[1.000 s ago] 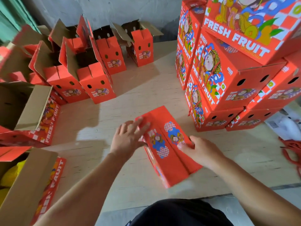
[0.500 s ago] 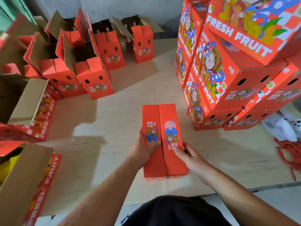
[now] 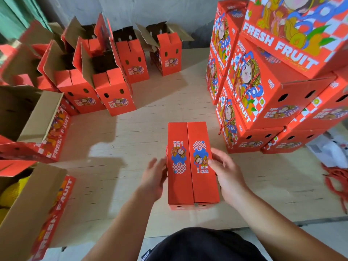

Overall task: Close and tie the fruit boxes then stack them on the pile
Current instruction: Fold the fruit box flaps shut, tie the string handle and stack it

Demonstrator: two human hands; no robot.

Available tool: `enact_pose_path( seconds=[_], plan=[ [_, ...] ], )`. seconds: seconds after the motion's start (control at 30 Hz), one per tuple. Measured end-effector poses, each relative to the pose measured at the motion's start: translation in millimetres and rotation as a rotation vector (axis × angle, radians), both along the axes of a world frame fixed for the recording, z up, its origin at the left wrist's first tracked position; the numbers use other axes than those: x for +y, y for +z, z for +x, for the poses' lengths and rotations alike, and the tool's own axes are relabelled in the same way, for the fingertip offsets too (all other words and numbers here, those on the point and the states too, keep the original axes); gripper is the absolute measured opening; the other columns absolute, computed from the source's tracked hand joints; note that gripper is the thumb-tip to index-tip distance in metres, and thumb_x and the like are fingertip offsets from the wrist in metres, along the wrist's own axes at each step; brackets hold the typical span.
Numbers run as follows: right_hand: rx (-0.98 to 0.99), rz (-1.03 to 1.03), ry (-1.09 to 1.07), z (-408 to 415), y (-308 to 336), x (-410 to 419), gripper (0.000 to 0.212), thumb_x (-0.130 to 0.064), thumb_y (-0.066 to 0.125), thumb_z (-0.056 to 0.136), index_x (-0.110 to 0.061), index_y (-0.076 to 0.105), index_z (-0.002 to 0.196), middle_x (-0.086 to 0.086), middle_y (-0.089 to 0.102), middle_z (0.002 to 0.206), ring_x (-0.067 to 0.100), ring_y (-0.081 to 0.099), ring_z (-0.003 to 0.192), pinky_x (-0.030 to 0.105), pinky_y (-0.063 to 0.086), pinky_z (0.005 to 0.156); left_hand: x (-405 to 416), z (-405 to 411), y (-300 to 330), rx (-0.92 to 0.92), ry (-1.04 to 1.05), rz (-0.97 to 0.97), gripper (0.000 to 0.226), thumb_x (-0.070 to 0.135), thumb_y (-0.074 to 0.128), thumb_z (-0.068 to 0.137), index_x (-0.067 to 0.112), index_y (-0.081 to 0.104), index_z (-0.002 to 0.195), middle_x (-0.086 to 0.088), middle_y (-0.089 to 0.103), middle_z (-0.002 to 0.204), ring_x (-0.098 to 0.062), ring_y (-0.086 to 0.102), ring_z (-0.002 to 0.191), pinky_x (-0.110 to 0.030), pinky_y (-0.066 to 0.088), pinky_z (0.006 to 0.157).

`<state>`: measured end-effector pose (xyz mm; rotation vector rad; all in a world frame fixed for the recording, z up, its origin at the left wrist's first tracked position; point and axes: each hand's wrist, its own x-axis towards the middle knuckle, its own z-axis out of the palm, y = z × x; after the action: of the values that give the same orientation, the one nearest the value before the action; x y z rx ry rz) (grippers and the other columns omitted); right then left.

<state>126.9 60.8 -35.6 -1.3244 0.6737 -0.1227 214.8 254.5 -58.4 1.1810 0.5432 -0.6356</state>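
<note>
A red fruit box point(image 3: 190, 185) stands on the plywood table point(image 3: 131, 147) in front of me, its two top flaps shut and meeting along the middle. My right hand point(image 3: 226, 172) holds its right edge, fingertips on the right flap. My left hand point(image 3: 154, 176) is just beside the box's left side with fingers apart, holding nothing. A bit of red cord shows at the box's left edge. The pile of closed, cord-tied boxes point(image 3: 263, 95) rises at the right.
Several small red boxes with open flaps point(image 3: 113, 95) stand at the back left. Two large open cartons point(image 3: 28, 113) sit at the left edge, the nearer one holding yellow fruit point(image 3: 11, 193). Loose red cords point(image 3: 335, 181) lie at the far right.
The box was turned from a slant to square in front of me. My left hand has since come off its top and left side, while my right hand stays on the right flap.
</note>
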Motion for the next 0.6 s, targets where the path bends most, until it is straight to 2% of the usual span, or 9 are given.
enact_pose_path(
  seconds=[0.07, 0.17, 0.23, 0.3, 0.37, 0.43, 0.5, 0.57, 0.6],
  plan=[
    [-0.053, -0.157, -0.006, 10.3, 10.8, 0.0, 0.032, 0.0, 0.067, 0.095, -0.028, 0.073, 0.109, -0.004, 0.07, 0.098, 0.0, 0.064, 0.086, 0.016, 0.05, 0.08, -7.4, 17.1, 18.0, -0.141, 0.123, -0.025, 0.068, 0.015, 0.068, 0.099, 0.013, 0.032, 0.156, -0.017, 0.072, 0.108, -0.02, 0.069, 0.088, -0.031, 0.054, 0.079],
    [-0.114, -0.389, 0.111, 16.3, 16.5, 10.6, 0.032, 0.004, 0.063, 0.095, -0.026, 0.07, 0.103, 0.001, 0.064, 0.083, 0.007, 0.054, 0.07, 0.014, 0.044, 0.063, -15.9, 22.5, 28.1, -0.314, -0.116, 0.152, 0.078, 0.011, 0.076, 0.093, 0.019, 0.029, 0.156, -0.003, 0.072, 0.106, -0.011, 0.072, 0.087, -0.024, 0.056, 0.072],
    [-0.14, -0.5, 0.226, 15.0, 18.4, 20.2, 0.033, 0.002, 0.066, 0.092, -0.024, 0.069, 0.111, 0.007, 0.06, 0.089, 0.009, 0.052, 0.07, 0.019, 0.044, 0.068, -16.6, 20.1, 25.1, -0.407, -0.166, 0.36, 0.077, 0.02, 0.085, 0.085, 0.028, 0.038, 0.146, 0.006, 0.059, 0.11, -0.003, 0.063, 0.094, -0.022, 0.051, 0.075],
    [-0.086, -0.693, 0.357, 12.8, 14.7, 23.8, 0.046, -0.004, 0.073, 0.086, -0.023, 0.062, 0.127, 0.004, 0.05, 0.107, 0.01, 0.053, 0.08, 0.02, 0.045, 0.081, -16.2, 12.0, 21.5, -0.412, -0.184, 0.542, 0.072, 0.036, 0.092, 0.077, 0.033, 0.044, 0.131, 0.009, 0.045, 0.115, 0.002, 0.053, 0.1, -0.024, 0.049, 0.077],
    [-0.024, -0.903, 0.479, 12.9, 12.1, 23.0, 0.052, -0.009, 0.073, 0.086, -0.025, 0.058, 0.133, -0.001, 0.044, 0.115, 0.012, 0.054, 0.089, 0.025, 0.046, 0.086, -15.7, 2.6, 12.5, -0.328, -0.221, 0.454, 0.058, 0.037, 0.088, 0.081, 0.02, 0.057, 0.127, 0.0, 0.059, 0.118, -0.009, 0.063, 0.098, -0.031, 0.055, 0.082],
    [-0.032, -0.98, 0.594, 14.8, 12.9, 20.0, 0.045, -0.005, 0.067, 0.089, -0.027, 0.062, 0.127, -0.007, 0.052, 0.1, 0.006, 0.054, 0.079, 0.029, 0.046, 0.076, -14.3, -10.3, 6.3, -0.327, -0.139, 0.358, 0.035, 0.029, 0.082, 0.089, 0.014, 0.067, 0.116, -0.003, 0.072, 0.101, -0.012, 0.067, 0.082, -0.034, 0.057, 0.075],
    [-0.07, -0.936, 0.665, 16.8, 14.7, 14.7, 0.042, 0.002, 0.063, 0.087, -0.027, 0.068, 0.117, -0.01, 0.053, 0.081, 0.004, 0.053, 0.067, 0.021, 0.04, 0.066, -12.9, -14.7, 6.9, -0.427, 0.001, 0.388, 0.013, 0.02, 0.075, 0.095, 0.015, 0.07, 0.106, 0.003, 0.07, 0.084, -0.008, 0.061, 0.071, -0.029, 0.052, 0.067],
    [-0.142, -0.843, 0.545, 17.1, 16.1, 11.0, 0.043, 0.008, 0.065, 0.084, -0.023, 0.071, 0.113, -0.01, 0.055, 0.086, 0.0, 0.054, 0.073, 0.016, 0.04, 0.069, -12.6, -11.4, 16.2, -0.487, 0.031, 0.362, 0.003, 0.017, 0.071, 0.097, 0.019, 0.071, 0.099, 0.01, 0.07, 0.077, -0.004, 0.06, 0.069, -0.021, 0.049, 0.065],
    [-0.173, -0.868, 0.423, 16.6, 14.8, 10.3, 0.044, 0.007, 0.068, 0.083, -0.021, 0.07, 0.116, -0.006, 0.055, 0.096, 0.0, 0.055, 0.083, 0.018, 0.044, 0.077, -13.4, -8.6, 24.0, -0.495, 0.002, 0.326, 0.005, 0.017, 0.07, 0.098, 0.021, 0.071, 0.101, 0.011, 0.07, 0.077, -0.002, 0.06, 0.067, -0.019, 0.048, 0.063]
  ],
)
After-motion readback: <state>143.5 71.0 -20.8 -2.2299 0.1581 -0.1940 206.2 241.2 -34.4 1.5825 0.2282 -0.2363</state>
